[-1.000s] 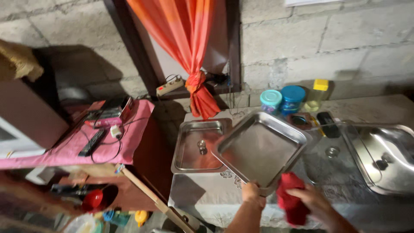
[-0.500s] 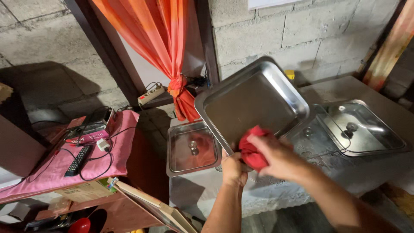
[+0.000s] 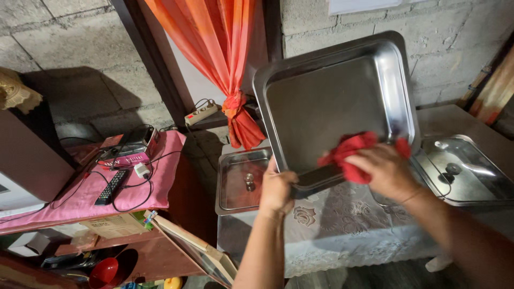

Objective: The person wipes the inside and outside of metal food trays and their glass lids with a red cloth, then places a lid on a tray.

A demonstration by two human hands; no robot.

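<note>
My left hand (image 3: 277,188) grips near edge of steel tray (image 3: 332,101), tray tilted up facing me, above table (image 3: 342,225). My right hand (image 3: 383,171) clenched on red cloth (image 3: 350,152), pressed against tray's inside bottom. Steel lids lie on table: one (image 3: 243,179) left, one (image 3: 463,171) right. Orange curtain (image 3: 219,59) behind.

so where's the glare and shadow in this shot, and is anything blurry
Head view: light glares off the right rim of the steel tray and off the lidded pan at right; the tray's floor stays dull grey. Hard shadows fall on the block wall at left and under the pink-covered shelf. The left hand and right hand with the red cloth look sharp; the wide lens bends the edges.
</note>
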